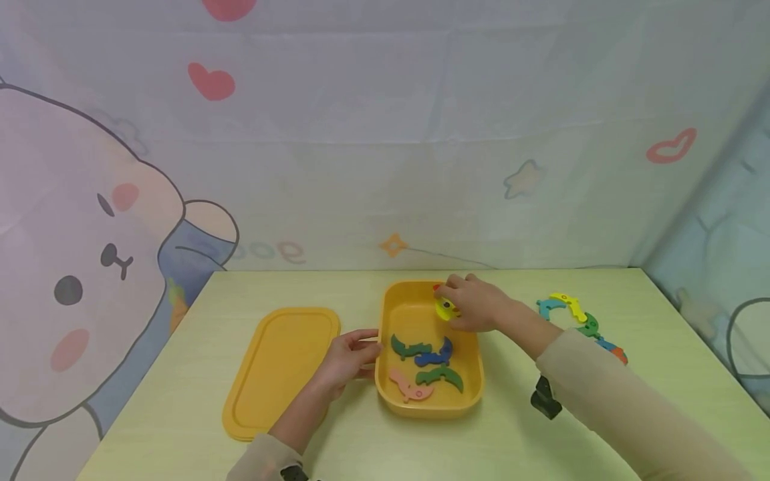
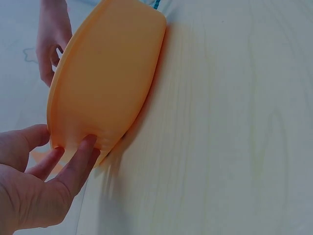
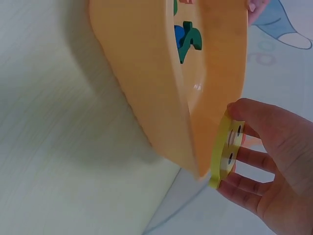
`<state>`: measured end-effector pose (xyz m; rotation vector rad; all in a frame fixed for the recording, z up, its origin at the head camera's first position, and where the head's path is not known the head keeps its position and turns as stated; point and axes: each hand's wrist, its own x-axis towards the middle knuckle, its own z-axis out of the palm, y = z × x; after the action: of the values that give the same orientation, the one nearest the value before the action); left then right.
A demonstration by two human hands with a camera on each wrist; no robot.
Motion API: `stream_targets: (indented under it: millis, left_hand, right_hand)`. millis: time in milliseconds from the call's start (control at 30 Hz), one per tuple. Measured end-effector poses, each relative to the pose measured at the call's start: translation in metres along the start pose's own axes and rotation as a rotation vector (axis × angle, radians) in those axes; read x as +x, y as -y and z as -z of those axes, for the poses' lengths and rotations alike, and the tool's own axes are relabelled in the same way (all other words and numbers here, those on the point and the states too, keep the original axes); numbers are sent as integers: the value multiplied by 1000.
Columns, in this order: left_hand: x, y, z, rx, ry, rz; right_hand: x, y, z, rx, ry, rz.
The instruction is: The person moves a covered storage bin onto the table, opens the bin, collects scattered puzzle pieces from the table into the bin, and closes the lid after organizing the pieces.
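Note:
A yellow-orange plastic box (image 1: pixel 430 407) stands on the table with its inside facing up. In it lie curved puzzle pieces: a green one (image 1: pixel 442 377), a blue one (image 1: pixel 434 354), a pink one (image 1: pixel 414 389) and another green one (image 1: pixel 409 349). With its fingertips, my left hand (image 1: pixel 350 361) touches the outer left wall of the box, the fingers fairly straight. My right hand (image 1: pixel 475 304) pinches a yellow piece with a printed face (image 3: pixel 229 149) between thumb and fingers. That piece is held over the box's far right part, near the rim.
A flat yellow lid (image 1: pixel 283 371) lies left of the box. Right of it, several joined pieces form a curved chain, among them a yellow piece (image 1: pixel 568 305) and a light blue one (image 1: pixel 550 307). A printed cloth (image 1: pixel 361 133) hangs behind the table.

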<state>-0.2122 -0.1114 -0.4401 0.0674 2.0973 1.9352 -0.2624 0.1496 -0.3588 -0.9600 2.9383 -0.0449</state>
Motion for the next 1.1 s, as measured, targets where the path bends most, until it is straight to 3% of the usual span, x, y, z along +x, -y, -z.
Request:
stream_targets:
  millis: [1100]
  left_hand:
    - [-3, -3, -1, -12, 0, -5]
  right_hand:
    - [19, 20, -7, -22, 94, 15]
